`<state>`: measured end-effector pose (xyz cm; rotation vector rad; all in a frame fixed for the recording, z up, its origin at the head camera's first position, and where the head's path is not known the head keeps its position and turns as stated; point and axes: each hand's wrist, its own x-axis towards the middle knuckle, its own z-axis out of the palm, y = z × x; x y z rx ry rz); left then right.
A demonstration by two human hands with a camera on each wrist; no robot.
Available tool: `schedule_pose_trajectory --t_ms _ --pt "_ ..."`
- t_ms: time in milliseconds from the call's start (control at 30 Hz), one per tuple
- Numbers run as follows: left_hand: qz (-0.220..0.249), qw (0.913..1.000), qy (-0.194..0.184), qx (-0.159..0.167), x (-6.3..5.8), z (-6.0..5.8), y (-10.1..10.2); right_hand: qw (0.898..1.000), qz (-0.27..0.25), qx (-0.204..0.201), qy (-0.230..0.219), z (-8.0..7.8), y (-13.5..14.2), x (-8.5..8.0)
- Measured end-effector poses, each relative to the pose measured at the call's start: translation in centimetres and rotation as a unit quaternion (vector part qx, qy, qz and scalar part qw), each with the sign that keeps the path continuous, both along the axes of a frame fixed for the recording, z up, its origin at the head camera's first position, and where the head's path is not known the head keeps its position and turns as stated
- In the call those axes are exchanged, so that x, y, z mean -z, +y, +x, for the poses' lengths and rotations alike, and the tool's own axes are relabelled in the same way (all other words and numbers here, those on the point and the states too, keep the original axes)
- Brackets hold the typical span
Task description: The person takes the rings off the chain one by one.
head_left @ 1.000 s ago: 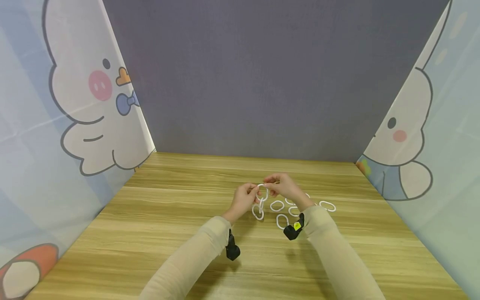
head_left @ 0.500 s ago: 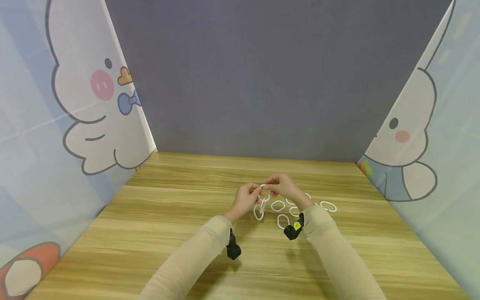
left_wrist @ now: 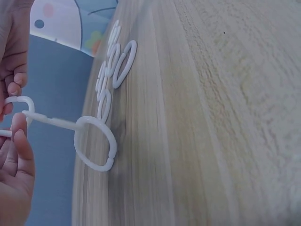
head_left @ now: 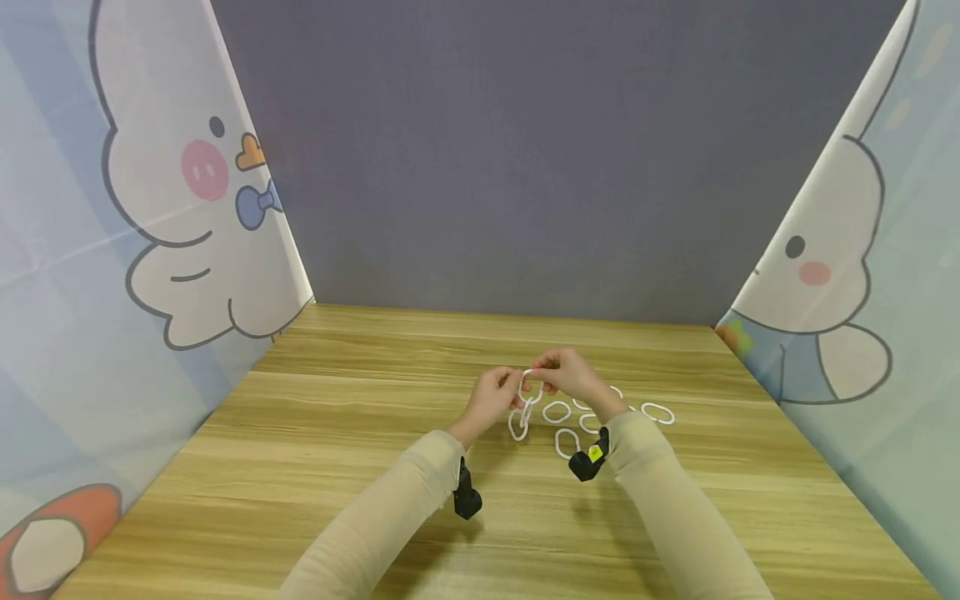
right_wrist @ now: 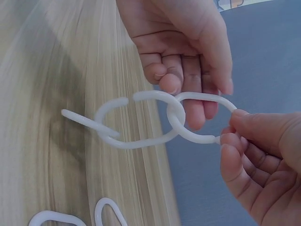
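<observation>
A short chain of white plastic links hangs between my hands above the table. My right hand (head_left: 566, 372) pinches the top link (right_wrist: 202, 96) between thumb and fingertips, near the split in it. Through that link runs a middle link (right_wrist: 150, 142), whose own gap faces up the right wrist view. The lowest link (left_wrist: 113, 147) dangles from the middle one, just over the wood. My left hand (head_left: 489, 402) lies close beside the top link; its loosely bent fingers overlap the far side of it in the right wrist view, with the thumb apart from them.
Several loose white links, among them a near link (head_left: 557, 443) and a far right link (head_left: 672, 414), lie on the wooden table (head_left: 337, 467) below and right of my hands. A grey panel (head_left: 480, 167) stands behind, with printed curtains at both sides.
The top link has shifted slightly right and turned in the right hand's pinch. More of its left side shows beside the left fingertips, which covered it half a second ago.
</observation>
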<state>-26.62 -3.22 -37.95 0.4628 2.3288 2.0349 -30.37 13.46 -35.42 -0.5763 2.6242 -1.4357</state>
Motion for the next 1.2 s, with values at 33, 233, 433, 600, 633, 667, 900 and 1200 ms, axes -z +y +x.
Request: schedule_pose_trajectory --t_ms 33,233,433,600,633,667,900,1200 --pt "-0.001 1.0000 0.004 -0.002 0.1 0.0 0.0 1.000 0.000 0.002 -0.002 0.0 0.0 0.0" --pt "0.003 0.9999 -0.017 -0.001 -0.5 0.6 -0.1 1.000 -0.005 0.001 0.001 0.0 0.0 -0.2" --pt "-0.005 0.9996 -0.027 -0.003 0.5 -0.2 -0.1 1.000 -0.005 -0.004 -0.005 0.1 0.1 -0.4" --pt "-0.008 0.9995 -0.030 -0.010 2.6 -1.9 0.1 1.000 -0.009 -0.005 0.004 0.0 0.1 -0.3" --pt "-0.009 0.9994 -0.030 -0.011 2.6 -1.9 0.1 1.000 -0.010 -0.005 0.005 0.0 0.1 -0.3" --pt "-0.009 0.9994 -0.031 -0.012 2.6 -1.9 0.1 1.000 -0.012 -0.005 0.007 0.0 0.0 -0.3" --pt "-0.011 0.9992 -0.039 -0.007 2.3 -1.5 0.0 0.999 -0.034 0.019 -0.004 0.0 0.1 -0.2" --pt "-0.035 0.9985 -0.040 0.012 -0.4 0.9 -0.2 0.996 -0.072 0.042 -0.012 -0.2 0.2 0.0"
